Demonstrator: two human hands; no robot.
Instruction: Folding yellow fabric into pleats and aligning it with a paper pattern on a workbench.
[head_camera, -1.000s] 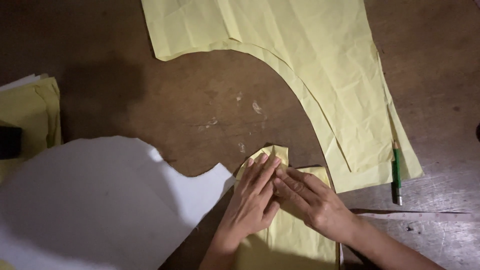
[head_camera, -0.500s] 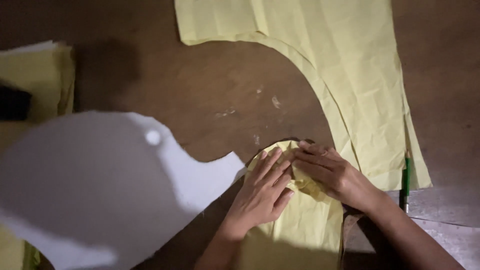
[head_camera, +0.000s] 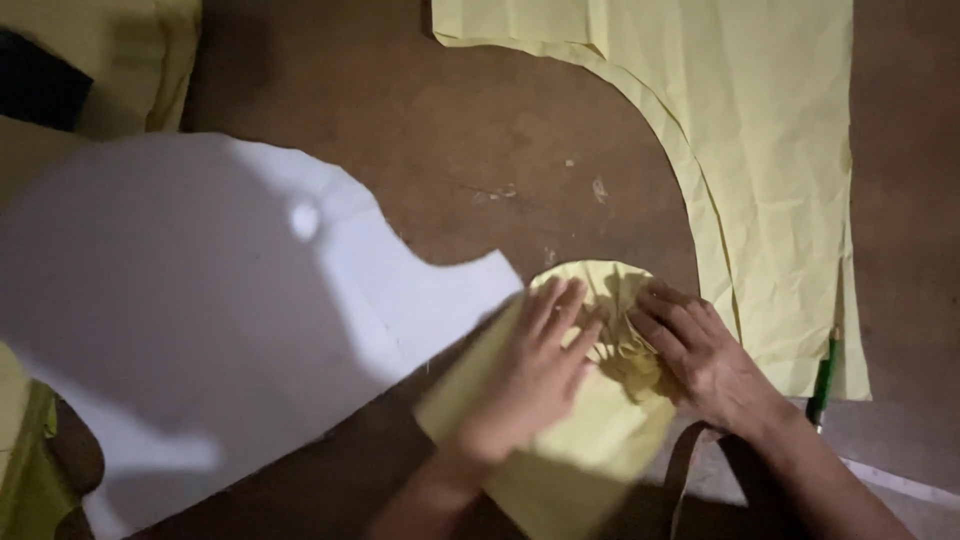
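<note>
A small yellow cloth piece (head_camera: 560, 440) lies on the brown table near the bottom centre, its top end bunched into folds. My left hand (head_camera: 530, 375) lies flat on the cloth with fingers spread, pressing it down. My right hand (head_camera: 700, 355) rests on the cloth's right side, fingertips pushing into the gathered folds. The two hands almost touch at the crumpled part.
A large yellow cut fabric sheet (head_camera: 760, 150) with a curved edge lies at the upper right. A white paper pattern (head_camera: 200, 300) covers the left. A green pen (head_camera: 822, 375) lies by the sheet's lower right edge. More yellow cloth (head_camera: 130, 60) is stacked at the far left.
The view has shifted, so everything sits further right and lower. The cloth's top end has gone from flat to bunched under my fingers, and my right hand has moved onto the folds.
</note>
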